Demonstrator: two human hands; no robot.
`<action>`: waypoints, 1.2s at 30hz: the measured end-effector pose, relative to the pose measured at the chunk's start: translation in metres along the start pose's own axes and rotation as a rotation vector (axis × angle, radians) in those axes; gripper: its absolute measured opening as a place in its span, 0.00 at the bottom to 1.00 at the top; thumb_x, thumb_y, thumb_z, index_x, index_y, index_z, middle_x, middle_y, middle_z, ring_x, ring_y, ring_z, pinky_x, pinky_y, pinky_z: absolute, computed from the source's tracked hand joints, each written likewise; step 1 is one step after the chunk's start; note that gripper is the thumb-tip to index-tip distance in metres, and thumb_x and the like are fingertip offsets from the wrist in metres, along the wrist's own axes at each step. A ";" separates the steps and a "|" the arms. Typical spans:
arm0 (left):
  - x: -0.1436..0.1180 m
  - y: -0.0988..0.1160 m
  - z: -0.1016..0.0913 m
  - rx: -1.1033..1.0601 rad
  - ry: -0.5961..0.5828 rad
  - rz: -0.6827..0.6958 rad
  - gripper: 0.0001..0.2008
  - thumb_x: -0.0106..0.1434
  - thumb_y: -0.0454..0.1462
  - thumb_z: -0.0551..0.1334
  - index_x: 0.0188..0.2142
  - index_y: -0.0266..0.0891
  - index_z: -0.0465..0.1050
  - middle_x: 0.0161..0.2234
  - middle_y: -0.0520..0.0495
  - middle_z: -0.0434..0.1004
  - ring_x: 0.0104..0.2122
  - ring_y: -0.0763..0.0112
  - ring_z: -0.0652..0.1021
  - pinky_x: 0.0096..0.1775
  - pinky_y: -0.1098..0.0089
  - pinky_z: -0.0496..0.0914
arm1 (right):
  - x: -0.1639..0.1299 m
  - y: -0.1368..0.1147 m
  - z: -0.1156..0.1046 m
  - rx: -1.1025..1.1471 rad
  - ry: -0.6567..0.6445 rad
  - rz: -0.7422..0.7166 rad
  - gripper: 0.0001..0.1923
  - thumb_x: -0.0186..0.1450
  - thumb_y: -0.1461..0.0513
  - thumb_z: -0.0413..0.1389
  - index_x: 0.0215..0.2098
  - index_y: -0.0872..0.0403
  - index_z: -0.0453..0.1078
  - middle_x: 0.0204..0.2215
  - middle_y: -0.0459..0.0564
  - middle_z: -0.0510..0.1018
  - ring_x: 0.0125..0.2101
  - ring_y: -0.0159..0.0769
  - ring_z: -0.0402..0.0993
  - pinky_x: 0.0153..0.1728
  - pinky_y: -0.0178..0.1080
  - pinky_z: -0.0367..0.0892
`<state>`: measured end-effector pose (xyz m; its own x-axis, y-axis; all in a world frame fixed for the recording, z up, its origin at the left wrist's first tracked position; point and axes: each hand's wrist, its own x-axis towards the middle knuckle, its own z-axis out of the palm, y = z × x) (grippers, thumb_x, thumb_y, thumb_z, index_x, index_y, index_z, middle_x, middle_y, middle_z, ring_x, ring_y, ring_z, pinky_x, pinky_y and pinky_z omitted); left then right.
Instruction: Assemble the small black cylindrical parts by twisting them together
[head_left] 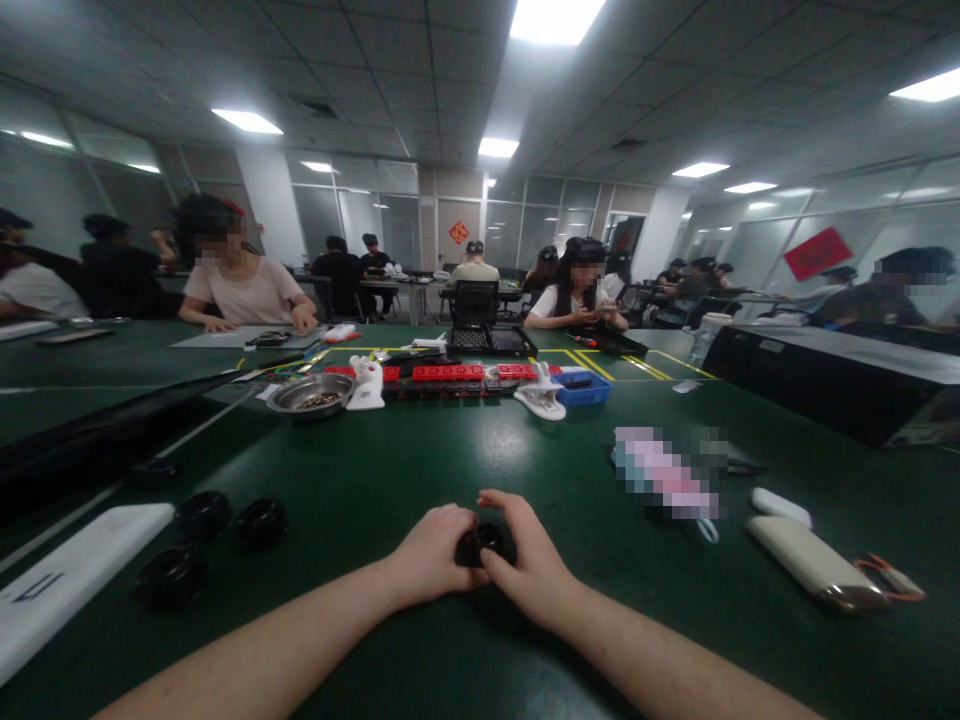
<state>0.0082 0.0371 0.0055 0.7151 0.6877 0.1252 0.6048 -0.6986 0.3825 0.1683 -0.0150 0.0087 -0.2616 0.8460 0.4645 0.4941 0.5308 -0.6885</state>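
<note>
A small black round part (489, 538), like a wheel with a hollow middle, is between my two hands just above or on the green table. My left hand (435, 550) is closed around its left side, fingers curled. On its right side my right hand (529, 560) grips it, the thumb pressed to its near face and the index finger arched over the far side. Three similar black wheel-like parts, one of them a ring-shaped part (261, 523), lie to the left of my left forearm. The underside of the held part is hidden.
A white slab (82, 570) lies at the left. Ahead are a metal bowl (311, 395) of small parts, red strips (448, 372), white clamps (541, 393) and a blue bin (583, 388). A beige power bank (814, 562) lies right; co-workers sit across the table.
</note>
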 end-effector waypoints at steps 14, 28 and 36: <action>0.000 0.000 0.000 0.000 -0.002 0.012 0.14 0.49 0.45 0.62 0.30 0.39 0.65 0.29 0.50 0.69 0.30 0.66 0.69 0.32 0.71 0.61 | 0.000 0.004 0.003 0.018 0.022 0.040 0.32 0.50 0.72 0.50 0.53 0.52 0.51 0.41 0.50 0.69 0.44 0.39 0.66 0.49 0.46 0.59; 0.000 0.001 -0.001 -0.010 -0.007 0.026 0.12 0.49 0.44 0.62 0.29 0.39 0.65 0.29 0.51 0.69 0.31 0.66 0.69 0.31 0.71 0.61 | 0.001 0.002 0.003 0.002 -0.002 0.054 0.30 0.49 0.72 0.50 0.50 0.52 0.55 0.39 0.49 0.70 0.42 0.39 0.67 0.47 0.45 0.61; 0.000 0.000 0.001 0.000 0.005 0.005 0.12 0.49 0.43 0.62 0.27 0.39 0.64 0.28 0.51 0.68 0.30 0.65 0.69 0.29 0.72 0.60 | 0.001 0.003 0.004 -0.082 0.139 0.098 0.25 0.50 0.66 0.58 0.46 0.53 0.58 0.38 0.50 0.68 0.40 0.42 0.66 0.43 0.46 0.63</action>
<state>0.0083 0.0368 0.0047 0.7162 0.6855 0.1314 0.6015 -0.7017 0.3819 0.1666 -0.0121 0.0052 -0.0943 0.8756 0.4737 0.5792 0.4352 -0.6893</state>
